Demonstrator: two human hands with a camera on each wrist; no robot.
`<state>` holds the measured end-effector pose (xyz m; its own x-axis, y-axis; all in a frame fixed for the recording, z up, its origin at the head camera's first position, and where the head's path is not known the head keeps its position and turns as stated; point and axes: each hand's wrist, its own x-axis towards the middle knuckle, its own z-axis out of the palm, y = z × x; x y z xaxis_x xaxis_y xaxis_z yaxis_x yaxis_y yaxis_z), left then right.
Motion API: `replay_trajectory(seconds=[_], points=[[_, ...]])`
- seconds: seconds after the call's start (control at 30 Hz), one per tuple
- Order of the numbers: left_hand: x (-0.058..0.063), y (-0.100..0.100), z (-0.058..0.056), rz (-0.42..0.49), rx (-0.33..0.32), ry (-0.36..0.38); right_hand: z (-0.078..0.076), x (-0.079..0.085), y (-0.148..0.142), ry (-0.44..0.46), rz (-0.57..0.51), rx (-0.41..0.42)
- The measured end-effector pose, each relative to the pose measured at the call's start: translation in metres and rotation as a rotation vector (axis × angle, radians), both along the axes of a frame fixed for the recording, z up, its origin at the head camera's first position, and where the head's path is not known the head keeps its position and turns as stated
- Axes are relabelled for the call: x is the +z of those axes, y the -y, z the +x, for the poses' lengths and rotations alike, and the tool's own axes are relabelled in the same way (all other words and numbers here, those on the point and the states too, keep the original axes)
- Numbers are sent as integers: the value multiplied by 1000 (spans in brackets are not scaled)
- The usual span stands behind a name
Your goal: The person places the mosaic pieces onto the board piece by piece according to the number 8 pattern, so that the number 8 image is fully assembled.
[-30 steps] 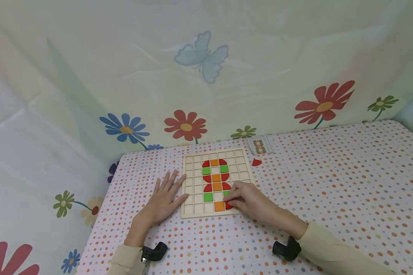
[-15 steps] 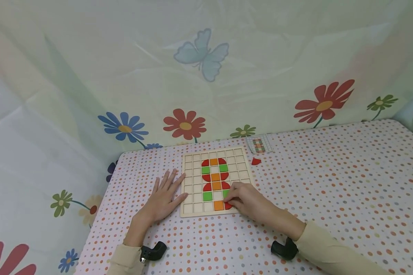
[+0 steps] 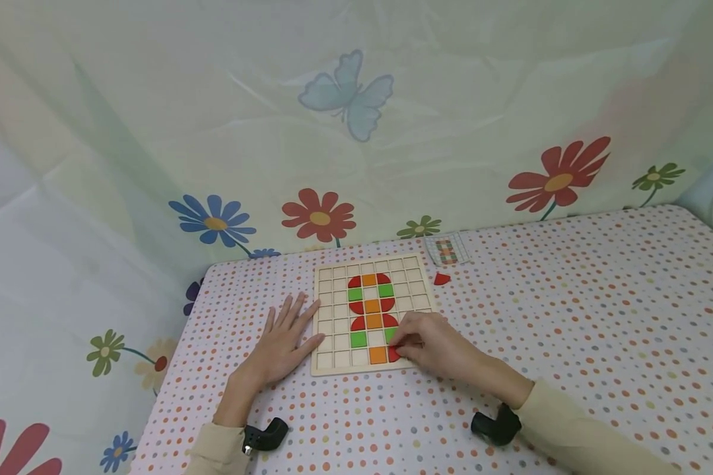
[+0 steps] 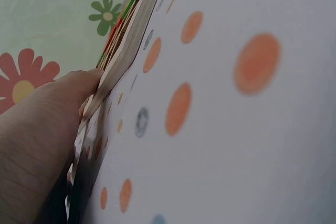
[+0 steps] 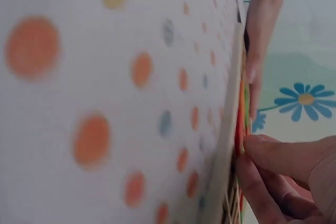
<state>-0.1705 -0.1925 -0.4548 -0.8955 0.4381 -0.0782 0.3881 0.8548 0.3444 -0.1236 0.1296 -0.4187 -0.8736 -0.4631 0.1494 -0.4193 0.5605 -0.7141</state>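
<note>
A pale wooden grid board [image 3: 327,323] lies on the table, with red, orange and green pieces set in its middle columns. My left hand [image 3: 279,346] lies spread at its left side, thumb and fingertip touching the edge; the left wrist view shows the thumb [image 4: 79,85] against the rim. At the lower right of the pattern, my right hand [image 3: 434,343] pinches a red rounded-corner piece [image 3: 394,355] beside an orange square [image 3: 378,355]. The right hand's fingers partly cover this piece and a green square [image 3: 390,335] above it. Thumb and finger meet at the board in the right wrist view.
Right of the board lies a loose red piece [image 3: 442,279]. Behind it is a pattern card [image 3: 447,251] with a coloured grid. The dotted tablecloth [image 3: 570,316] reaches back to a flowered backdrop [image 3: 451,132].
The right hand has shifted slightly to the right, and its fingers have moved a little over the red piece at the lower right. My left hand stays at the board's edge.
</note>
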Motion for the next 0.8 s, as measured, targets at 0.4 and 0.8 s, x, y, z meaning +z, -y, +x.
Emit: replay_trajectory(seconds=[0.4,0.8], points=[[-1,1,0,-11,2,-13,-67,22,-64,-51,117,-209],[0,1,0,4,-4,-6,-86,7,-75,-23,196,-159]])
